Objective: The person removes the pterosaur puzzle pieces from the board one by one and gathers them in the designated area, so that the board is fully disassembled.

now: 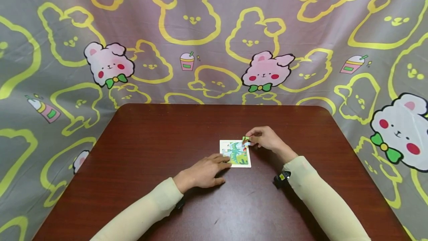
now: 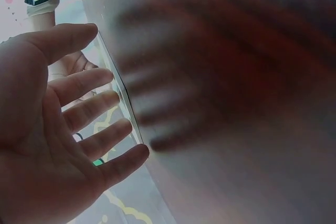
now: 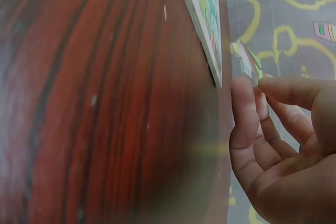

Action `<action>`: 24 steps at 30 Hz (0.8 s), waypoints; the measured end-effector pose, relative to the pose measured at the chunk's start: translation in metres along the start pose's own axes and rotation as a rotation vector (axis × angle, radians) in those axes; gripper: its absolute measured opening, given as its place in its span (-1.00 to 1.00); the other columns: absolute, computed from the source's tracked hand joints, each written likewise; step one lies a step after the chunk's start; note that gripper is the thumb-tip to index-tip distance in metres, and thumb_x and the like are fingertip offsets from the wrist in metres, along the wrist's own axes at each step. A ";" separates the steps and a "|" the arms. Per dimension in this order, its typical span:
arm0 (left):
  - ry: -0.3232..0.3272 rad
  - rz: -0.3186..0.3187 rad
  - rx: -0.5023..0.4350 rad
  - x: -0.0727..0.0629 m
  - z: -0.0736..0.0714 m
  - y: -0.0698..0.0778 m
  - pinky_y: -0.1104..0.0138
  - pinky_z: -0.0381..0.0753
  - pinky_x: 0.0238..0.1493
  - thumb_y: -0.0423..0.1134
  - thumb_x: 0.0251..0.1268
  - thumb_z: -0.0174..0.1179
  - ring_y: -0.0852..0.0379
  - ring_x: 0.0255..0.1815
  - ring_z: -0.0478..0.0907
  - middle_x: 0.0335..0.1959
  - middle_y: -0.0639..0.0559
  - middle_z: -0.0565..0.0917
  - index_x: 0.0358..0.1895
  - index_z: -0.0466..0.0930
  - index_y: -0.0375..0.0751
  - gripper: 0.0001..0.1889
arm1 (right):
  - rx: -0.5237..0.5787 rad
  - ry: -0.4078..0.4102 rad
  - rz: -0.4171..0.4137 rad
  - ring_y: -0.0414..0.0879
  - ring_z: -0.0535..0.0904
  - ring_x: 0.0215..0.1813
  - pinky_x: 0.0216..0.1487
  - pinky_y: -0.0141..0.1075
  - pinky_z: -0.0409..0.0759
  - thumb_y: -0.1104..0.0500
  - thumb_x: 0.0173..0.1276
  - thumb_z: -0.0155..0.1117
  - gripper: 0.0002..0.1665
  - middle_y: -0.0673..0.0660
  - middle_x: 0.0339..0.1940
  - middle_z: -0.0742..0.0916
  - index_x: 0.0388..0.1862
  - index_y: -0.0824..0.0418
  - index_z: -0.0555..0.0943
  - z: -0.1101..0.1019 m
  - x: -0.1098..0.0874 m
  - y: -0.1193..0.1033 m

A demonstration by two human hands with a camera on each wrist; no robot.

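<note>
My right grip (image 1: 266, 139) pinches the puzzle piece (image 3: 245, 60) near one end (left grip (image 1: 204, 171) spread), so the piece could twist loose.

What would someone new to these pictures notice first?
Probably the cartoon-covered cloth behind the dark table, with its yellow outlines and red-cheeked animal heads. Next comes the bright little picture puzzle lying flat on the wood, with what looks like a green dinosaur. Over it the hands stand out: the right hand pinches a small piece by the puzzle's far right corner, while the left hand reaches over its near left corner.
</note>
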State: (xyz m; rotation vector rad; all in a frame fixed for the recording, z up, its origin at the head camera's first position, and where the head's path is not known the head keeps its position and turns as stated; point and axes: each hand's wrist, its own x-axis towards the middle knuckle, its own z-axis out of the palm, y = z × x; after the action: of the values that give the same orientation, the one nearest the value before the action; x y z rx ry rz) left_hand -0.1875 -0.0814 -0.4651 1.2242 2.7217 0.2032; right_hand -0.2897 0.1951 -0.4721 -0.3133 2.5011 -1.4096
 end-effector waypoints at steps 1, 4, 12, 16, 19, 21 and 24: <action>0.002 0.000 0.003 0.000 0.000 0.000 -0.03 0.41 0.43 0.02 0.40 0.20 -0.14 0.55 0.25 0.52 -0.04 0.36 0.44 0.41 -0.07 -0.41 | -0.004 0.000 0.002 -0.01 0.71 -0.35 -0.43 -0.20 0.63 0.26 0.41 0.25 -0.84 0.19 -0.32 0.79 -0.12 0.26 0.73 -0.002 -0.001 0.001; 0.006 0.000 0.008 0.000 -0.001 0.001 -0.02 0.41 0.43 0.03 0.40 0.19 -0.13 0.55 0.25 0.52 -0.03 0.36 0.44 0.41 -0.06 -0.41 | -0.013 0.005 0.012 -0.01 0.70 -0.36 -0.44 -0.20 0.63 0.26 0.40 0.25 -0.83 0.19 -0.33 0.79 -0.12 0.26 0.73 -0.007 -0.002 0.005; 0.014 0.006 0.019 0.003 0.000 0.002 0.03 0.39 0.45 0.02 0.39 0.20 -0.10 0.55 0.25 0.51 -0.02 0.37 0.43 0.42 -0.05 -0.41 | -0.046 0.006 0.041 -0.07 0.71 -0.38 -0.46 -0.23 0.61 0.27 0.40 0.25 -0.83 0.16 -0.37 0.79 -0.12 0.27 0.72 -0.017 -0.003 0.017; 0.004 0.002 0.017 0.003 0.000 0.003 0.02 0.37 0.47 0.03 0.39 0.20 -0.10 0.55 0.25 0.52 -0.01 0.36 0.43 0.42 -0.05 -0.41 | -0.059 0.007 0.047 -0.08 0.69 -0.41 -0.47 -0.25 0.60 0.28 0.40 0.23 -0.83 0.15 -0.40 0.78 -0.13 0.28 0.72 -0.019 -0.004 0.020; -0.002 -0.001 0.012 0.004 0.000 0.003 0.03 0.37 0.47 0.03 0.39 0.20 -0.11 0.55 0.25 0.52 -0.01 0.36 0.43 0.42 -0.05 -0.41 | -0.067 0.012 0.056 -0.08 0.68 -0.42 -0.49 -0.26 0.59 0.29 0.40 0.23 -0.84 0.15 -0.41 0.77 -0.14 0.28 0.72 -0.020 -0.005 0.021; -0.004 -0.002 0.010 0.004 0.000 0.003 0.03 0.36 0.48 0.03 0.39 0.20 -0.11 0.55 0.25 0.52 -0.01 0.36 0.43 0.42 -0.05 -0.41 | -0.078 0.010 0.056 -0.10 0.67 -0.42 -0.50 -0.27 0.59 0.29 0.40 0.23 -0.83 0.15 -0.41 0.77 -0.13 0.29 0.72 -0.021 -0.006 0.022; -0.006 -0.002 0.011 0.004 0.000 0.003 0.05 0.36 0.48 0.03 0.39 0.20 -0.10 0.54 0.26 0.52 -0.01 0.36 0.43 0.42 -0.05 -0.41 | -0.086 0.013 0.063 -0.11 0.65 -0.42 -0.49 -0.28 0.59 0.29 0.40 0.23 -0.83 0.16 -0.41 0.77 -0.12 0.29 0.72 -0.021 -0.006 0.022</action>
State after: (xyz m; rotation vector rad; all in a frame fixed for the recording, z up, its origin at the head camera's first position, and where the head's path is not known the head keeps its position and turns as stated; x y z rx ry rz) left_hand -0.1878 -0.0763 -0.4646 1.2235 2.7222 0.1842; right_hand -0.2926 0.2251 -0.4802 -0.2395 2.5631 -1.2870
